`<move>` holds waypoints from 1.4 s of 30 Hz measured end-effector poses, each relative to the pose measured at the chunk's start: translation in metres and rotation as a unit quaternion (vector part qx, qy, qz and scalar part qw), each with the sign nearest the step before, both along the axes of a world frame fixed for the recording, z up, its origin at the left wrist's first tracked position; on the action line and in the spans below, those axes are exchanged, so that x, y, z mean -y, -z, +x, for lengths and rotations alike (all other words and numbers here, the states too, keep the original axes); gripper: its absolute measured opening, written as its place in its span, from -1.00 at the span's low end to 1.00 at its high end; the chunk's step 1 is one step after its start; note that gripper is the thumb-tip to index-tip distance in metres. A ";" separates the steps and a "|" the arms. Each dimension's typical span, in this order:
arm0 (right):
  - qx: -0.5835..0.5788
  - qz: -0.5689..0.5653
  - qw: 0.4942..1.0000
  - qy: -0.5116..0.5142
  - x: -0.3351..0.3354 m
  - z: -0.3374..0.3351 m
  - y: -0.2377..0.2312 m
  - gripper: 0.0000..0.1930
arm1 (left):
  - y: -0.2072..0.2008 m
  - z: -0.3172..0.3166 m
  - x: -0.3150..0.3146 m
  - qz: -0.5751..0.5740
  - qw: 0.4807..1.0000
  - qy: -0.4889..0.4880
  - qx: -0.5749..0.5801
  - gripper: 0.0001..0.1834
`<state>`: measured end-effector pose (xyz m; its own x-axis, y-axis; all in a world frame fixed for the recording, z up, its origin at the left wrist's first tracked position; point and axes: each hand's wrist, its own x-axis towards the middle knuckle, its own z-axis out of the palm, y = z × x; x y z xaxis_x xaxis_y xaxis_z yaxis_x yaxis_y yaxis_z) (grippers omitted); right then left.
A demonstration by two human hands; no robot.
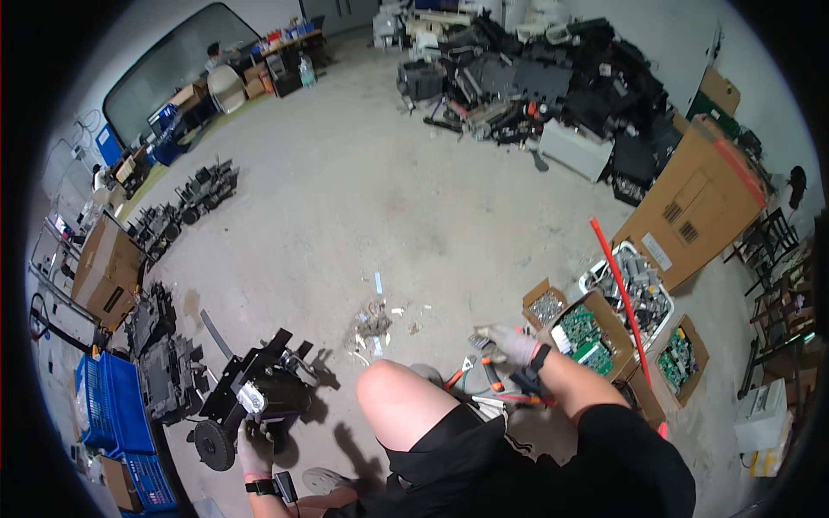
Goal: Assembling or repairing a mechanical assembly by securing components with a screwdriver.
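One boxy black wheeled chassis (pixel 285 395) with a silver metal block (pixel 251 399) on its near side, located on the grey concrete floor (pixel 389 207) at the person's left; pale-gloved left hand (pixel 255 447) at its near edge, just below the block, finger closure impossible to tell. One pale-gloved right hand (pixel 511 345), near orange-handled pliers (pixel 458 376) and an open brown cardboard box of green circuit boards (pixel 617 324), a small grey object (pixel 480 340) at its fingertips, whether pinched or merely touched unclear.
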<state>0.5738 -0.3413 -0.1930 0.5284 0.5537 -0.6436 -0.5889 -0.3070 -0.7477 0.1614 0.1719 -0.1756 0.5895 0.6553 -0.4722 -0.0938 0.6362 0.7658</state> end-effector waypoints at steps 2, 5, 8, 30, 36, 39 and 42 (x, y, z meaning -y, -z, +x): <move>-0.025 0.067 0.997 0.004 0.000 -0.022 -0.016 -0.73 | -0.010 -0.007 0.002 0.009 1.000 -0.002 0.030 -0.71; 0.091 0.123 0.986 -0.063 0.015 -0.039 -0.054 -0.74 | -0.030 0.007 0.019 0.018 0.998 0.001 0.053 -0.70; 0.212 0.160 0.938 -0.222 0.015 -0.048 -0.100 -0.70 | -0.036 0.005 0.021 0.040 0.997 0.012 0.071 -0.66; 0.370 0.124 0.719 -0.575 -0.058 -0.137 -0.276 -0.74 | -0.036 0.012 0.003 0.062 0.992 -0.049 0.100 -0.68; 0.413 0.127 0.741 -0.514 -0.064 -0.125 -0.243 -0.70 | -0.026 0.008 -0.010 0.063 0.992 -0.083 0.067 -0.64; 0.584 0.122 0.763 -0.249 -0.040 -0.077 -0.245 -0.64 | -0.023 0.007 -0.016 0.076 0.991 -0.081 0.077 -0.67; 0.271 0.292 0.837 0.375 0.012 0.098 -0.264 -0.59 | -0.033 0.007 -0.012 0.058 0.991 -0.091 0.082 -0.70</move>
<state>0.6716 -0.3534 0.0714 0.9951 0.0717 0.0677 0.0220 0.5080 -0.8611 0.1683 0.1838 -0.1426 0.5186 0.8025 -0.2950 -0.3282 0.5055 0.7980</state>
